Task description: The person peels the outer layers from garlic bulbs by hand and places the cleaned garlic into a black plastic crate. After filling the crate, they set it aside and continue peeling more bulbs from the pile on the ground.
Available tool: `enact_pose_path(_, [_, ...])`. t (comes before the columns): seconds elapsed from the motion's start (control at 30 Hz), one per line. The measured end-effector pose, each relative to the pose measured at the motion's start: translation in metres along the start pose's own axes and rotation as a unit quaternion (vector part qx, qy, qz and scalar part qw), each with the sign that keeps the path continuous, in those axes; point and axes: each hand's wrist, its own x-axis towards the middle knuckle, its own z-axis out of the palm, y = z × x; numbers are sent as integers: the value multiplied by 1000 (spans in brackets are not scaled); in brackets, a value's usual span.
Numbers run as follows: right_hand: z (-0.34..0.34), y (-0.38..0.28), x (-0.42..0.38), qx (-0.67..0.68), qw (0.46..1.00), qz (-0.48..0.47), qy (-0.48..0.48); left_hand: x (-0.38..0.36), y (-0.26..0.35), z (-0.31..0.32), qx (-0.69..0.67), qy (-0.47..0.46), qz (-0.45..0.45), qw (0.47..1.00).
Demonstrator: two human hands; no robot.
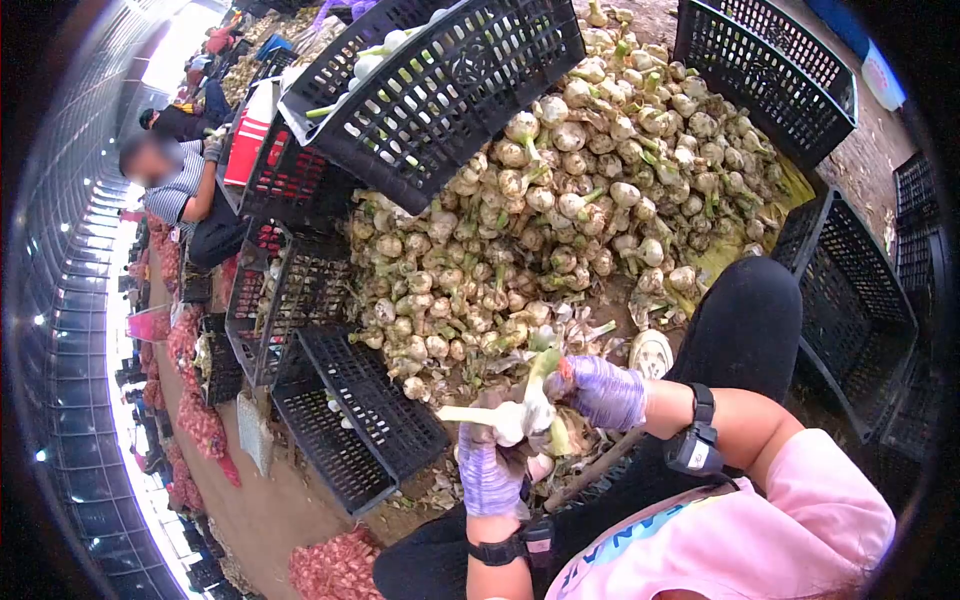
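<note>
My left hand (488, 470), in a purple glove, grips a pale garlic bulb (510, 420) with its stalk. My right hand (607, 392), also gloved in purple, pinches the same bulb's green stalk end (541, 366) just beside it. Both wrists wear black bands. The hands work in front of a large heap of garlic bulbs (560, 210) with green stalks, lying on the ground. My black trouser leg (745, 325) and pink shirt (780, 540) fill the lower right.
Black plastic crates ring the heap: one tilted with garlic inside (440, 90), one at top right (770, 70), one at right (850, 290), a flat one (360, 415) near my hands. A seated person in a striped shirt (175, 190) works at the left. Red mesh sacks (200, 420) line the floor.
</note>
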Motion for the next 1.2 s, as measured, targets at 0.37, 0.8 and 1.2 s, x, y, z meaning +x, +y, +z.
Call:
enact_pose_path(0.37, [14,-21,6,-82,994,-76,14,1,26,-30,156,23,25,987])
enact_pose_path(0.8, [58,-50,-9,-592,801,85,-15,-1,18,-39,-169,35,40,984])
enact_pose_path(1.2, [39,-23,1,-772,576,235,-128,128,-32,-134,108,279,-78,951])
